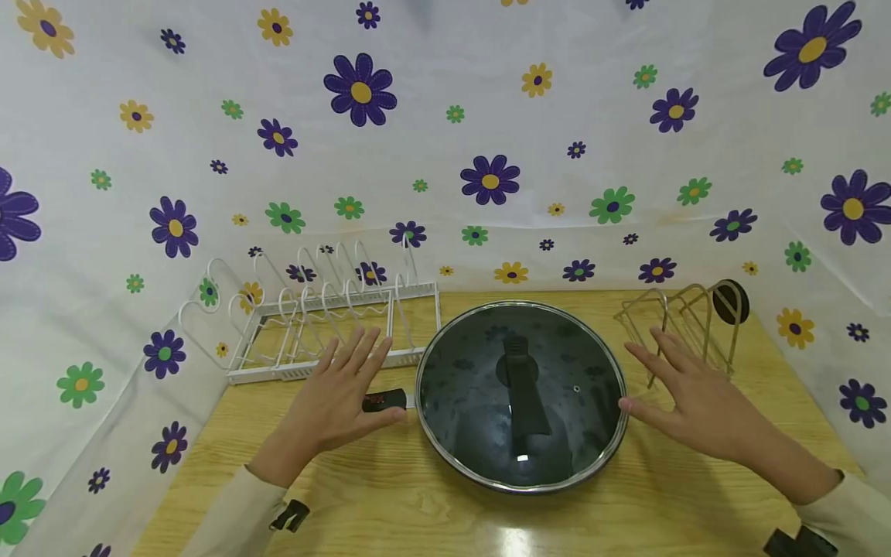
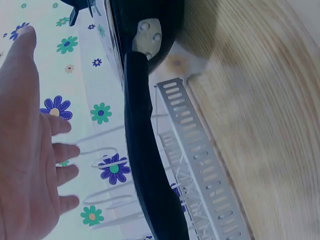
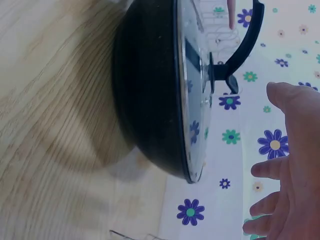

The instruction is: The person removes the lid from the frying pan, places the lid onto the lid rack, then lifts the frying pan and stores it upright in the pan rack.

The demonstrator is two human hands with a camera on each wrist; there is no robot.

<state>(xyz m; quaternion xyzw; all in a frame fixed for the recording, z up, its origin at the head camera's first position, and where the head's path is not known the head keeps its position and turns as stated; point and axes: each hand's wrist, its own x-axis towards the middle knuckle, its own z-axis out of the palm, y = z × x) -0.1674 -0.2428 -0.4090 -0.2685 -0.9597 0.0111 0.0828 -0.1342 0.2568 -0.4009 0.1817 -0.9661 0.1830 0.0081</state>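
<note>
One dark pan (image 3: 145, 95) stands mid-tabletop (image 1: 376, 495), toward the far edge, covered by one glass lid (image 1: 459, 418) with one black upright handle (image 1: 524, 394). The pan's single long handle (image 1: 385, 400) points toward the tabletop's left edge. Two hands, well apart, flank it with fingers extended: the left hand (image 1: 337, 402) beside the long handle, the right hand (image 1: 703, 406) off the lid's right rim, both clear of the pan. Two racks: one white rack (image 1: 271, 377) by the far left corner, one brass-coloured rack (image 1: 709, 321) near the far right, one black disc (image 1: 727, 300) at its right end.
</note>
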